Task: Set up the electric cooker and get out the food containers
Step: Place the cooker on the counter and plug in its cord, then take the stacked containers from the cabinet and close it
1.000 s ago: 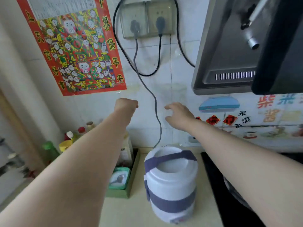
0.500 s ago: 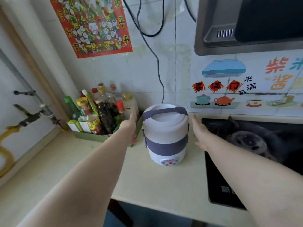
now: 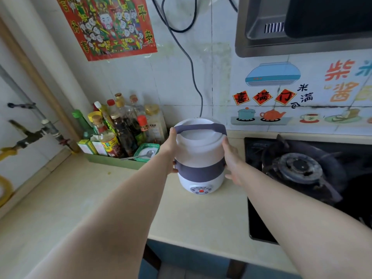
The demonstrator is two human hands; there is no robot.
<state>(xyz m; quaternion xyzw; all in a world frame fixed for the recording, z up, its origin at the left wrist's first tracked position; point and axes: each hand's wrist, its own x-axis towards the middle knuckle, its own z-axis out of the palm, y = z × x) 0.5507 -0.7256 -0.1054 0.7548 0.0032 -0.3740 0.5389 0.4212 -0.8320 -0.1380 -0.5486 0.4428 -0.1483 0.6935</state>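
Note:
A white electric cooker (image 3: 199, 156) with a purple band and a purple handle over its lid stands upright on the beige counter (image 3: 197, 216), its red-lit control panel facing me. My left hand (image 3: 171, 146) presses against its left side, thumb up at the handle's end. Pressed to the cooker's right side is my right hand (image 3: 231, 160), so both hands clasp the body. A grey power cord (image 3: 193, 77) runs from behind the cooker up the tiled wall. No food containers are in sight.
A green tray (image 3: 112, 161) of sauce bottles and a small tub with a spoon sits just left of the cooker. A black gas hob (image 3: 302, 170) lies to the right, with a range hood (image 3: 302, 27) above it. Pipes run along the left wall.
My hands came down from the wall near the socket to the counter and closed in on both sides of the cooker. The view tilted down and back.

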